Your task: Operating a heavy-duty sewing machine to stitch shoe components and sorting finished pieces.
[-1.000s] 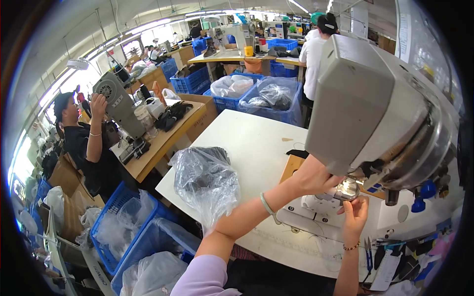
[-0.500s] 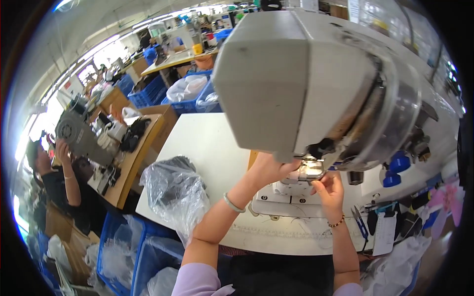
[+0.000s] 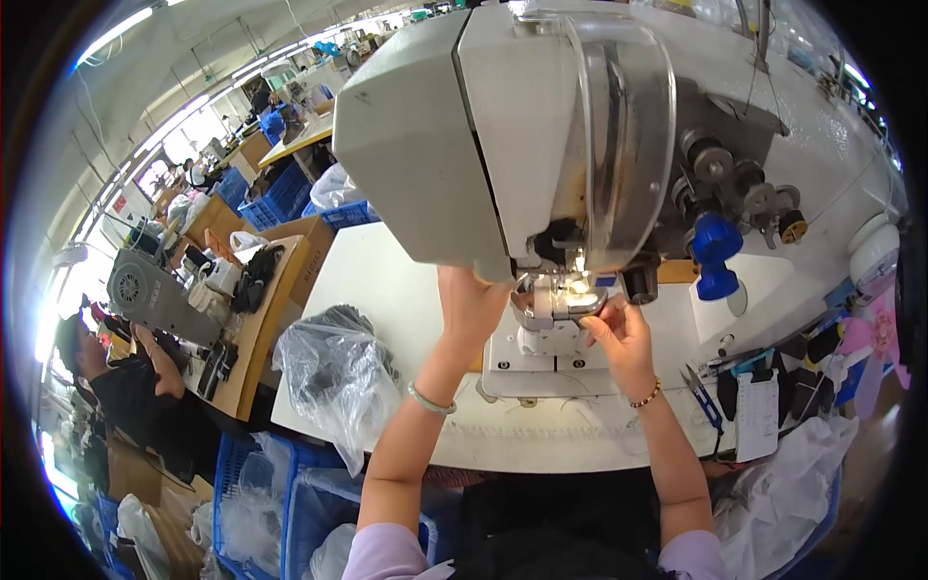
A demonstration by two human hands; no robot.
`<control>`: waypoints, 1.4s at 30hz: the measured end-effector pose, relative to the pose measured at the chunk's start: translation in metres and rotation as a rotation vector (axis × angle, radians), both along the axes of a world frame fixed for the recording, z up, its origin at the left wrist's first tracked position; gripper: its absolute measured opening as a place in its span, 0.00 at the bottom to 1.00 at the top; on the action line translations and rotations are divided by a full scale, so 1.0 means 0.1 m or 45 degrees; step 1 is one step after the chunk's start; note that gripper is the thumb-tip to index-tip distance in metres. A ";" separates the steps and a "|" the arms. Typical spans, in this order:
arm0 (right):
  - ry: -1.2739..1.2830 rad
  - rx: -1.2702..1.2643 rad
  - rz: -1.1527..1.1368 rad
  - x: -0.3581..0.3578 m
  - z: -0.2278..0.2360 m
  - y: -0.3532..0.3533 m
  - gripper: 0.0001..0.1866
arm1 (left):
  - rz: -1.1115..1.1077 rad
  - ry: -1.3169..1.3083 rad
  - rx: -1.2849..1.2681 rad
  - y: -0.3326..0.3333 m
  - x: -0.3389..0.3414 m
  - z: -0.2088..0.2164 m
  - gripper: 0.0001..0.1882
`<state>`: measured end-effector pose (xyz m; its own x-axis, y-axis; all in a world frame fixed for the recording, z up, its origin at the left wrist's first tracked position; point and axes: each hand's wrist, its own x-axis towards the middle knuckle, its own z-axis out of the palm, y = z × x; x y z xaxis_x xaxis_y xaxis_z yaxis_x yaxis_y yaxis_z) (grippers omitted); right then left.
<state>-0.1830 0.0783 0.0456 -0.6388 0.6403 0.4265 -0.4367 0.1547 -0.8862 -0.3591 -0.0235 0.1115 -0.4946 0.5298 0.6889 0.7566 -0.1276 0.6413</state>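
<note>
A large white sewing machine [image 3: 416, 145] stands over the pale table, its lamp lighting the needle area. Under its head is a shiny metal clamp [image 3: 556, 302] on a raised white base. My left hand [image 3: 472, 307] reaches up to the left side of this clamp; its fingers are mostly hidden behind the machine head. On the clamp's right side, my right hand [image 3: 622, 336] has thumb and fingertips drawn together at the metal edge. Whatever small thing they pinch is too hidden to name.
A clear plastic bag with dark contents [image 3: 338, 372] lies left on the table. Blue-handled snips [image 3: 706, 401] and a white card [image 3: 757, 416] lie right. Blue crates [image 3: 280, 493] stand below left. A co-worker [image 3: 135, 387] sits at another machine far left.
My view has shifted, so the machine appears further left and more of its right side shows. My hands stay at the clamp; the right fingers have drawn closer together at its edge.
</note>
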 end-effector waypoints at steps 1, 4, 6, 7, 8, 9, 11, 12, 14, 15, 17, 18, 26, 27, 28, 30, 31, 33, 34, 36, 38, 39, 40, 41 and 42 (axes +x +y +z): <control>0.039 0.017 0.017 -0.01 0.00 0.00 0.10 | 0.124 0.186 0.175 0.00 0.10 -0.04 0.10; 0.044 -0.039 0.023 -0.01 0.02 -0.01 0.10 | 0.214 0.542 0.300 -0.01 0.33 -0.11 0.14; 0.034 -0.042 0.022 -0.01 0.03 0.00 0.10 | 0.244 0.380 0.147 0.04 0.49 -0.15 0.12; 0.038 -0.034 0.030 -0.01 0.03 0.01 0.10 | 0.249 0.336 0.117 0.08 0.52 -0.14 0.09; 0.045 -0.022 0.033 0.00 0.04 0.02 0.10 | 0.247 0.329 0.128 0.10 0.54 -0.13 0.09; -0.025 0.028 0.058 0.01 0.05 0.03 0.10 | 0.225 0.296 0.160 0.11 0.53 -0.11 0.08; -0.031 0.022 0.087 0.04 0.08 0.05 0.10 | 0.158 0.266 0.225 0.11 0.49 -0.07 0.05; -0.041 -0.023 0.126 0.05 0.11 0.05 0.10 | 0.150 0.278 0.235 0.10 0.48 -0.05 0.05; -0.051 -0.023 0.124 0.08 0.17 0.02 0.10 | 0.046 0.231 0.149 0.04 0.44 -0.02 0.05; -0.069 -0.052 0.016 0.11 0.20 0.00 0.10 | 0.016 0.233 0.157 0.04 0.43 0.00 0.05; -0.088 -0.010 -0.216 0.19 0.27 -0.05 0.10 | -0.028 0.178 0.161 0.00 0.42 0.00 0.04; -0.086 -0.010 -0.225 0.24 0.31 -0.07 0.10 | -0.076 0.115 0.174 -0.02 0.42 -0.01 0.04; 0.192 -0.115 -0.374 0.46 0.78 0.01 0.15 | -0.156 0.491 0.324 -0.17 0.50 -0.12 0.05; 0.287 -0.194 -0.257 0.44 0.84 0.06 0.17 | -0.127 0.421 0.227 -0.17 0.52 -0.12 0.05; 0.407 -0.247 -0.090 0.42 0.88 0.08 0.18 | -0.085 0.349 0.128 -0.18 0.54 -0.12 0.05; 0.359 -0.241 -0.132 0.40 0.88 0.05 0.17 | -0.114 0.218 0.182 -0.15 0.59 -0.13 0.04; 0.244 -0.130 -0.287 0.40 0.86 0.01 0.16 | -0.082 0.165 0.166 -0.16 0.59 -0.13 0.04; 0.129 -0.014 -0.433 0.38 0.79 -0.11 0.15 | -0.020 0.152 0.147 -0.18 0.62 -0.15 0.04; -0.042 0.275 -0.570 0.37 0.73 -0.21 0.14 | -0.011 0.150 0.150 -0.20 0.63 -0.17 0.04; -0.215 0.563 -0.691 0.26 0.67 -0.31 0.13 | -0.018 0.165 0.151 -0.21 0.66 -0.22 0.04; -0.085 0.992 -0.911 0.07 0.62 -0.42 0.11 | -0.029 0.123 0.168 -0.21 0.68 -0.25 0.05; -0.218 1.047 -0.948 0.02 0.61 -0.44 0.11 | -0.029 0.181 0.151 -0.21 0.68 -0.26 0.05; -0.196 1.047 -0.971 -0.04 0.60 -0.45 0.11 | -0.032 0.239 0.132 -0.22 0.68 -0.25 0.06; -0.239 1.041 -0.997 -0.11 0.60 -0.45 0.11 | -0.019 0.290 0.131 -0.23 0.68 -0.24 0.08; -0.262 1.029 -1.015 -0.15 0.60 -0.45 0.10 | -0.010 0.292 0.147 -0.24 0.68 -0.21 0.08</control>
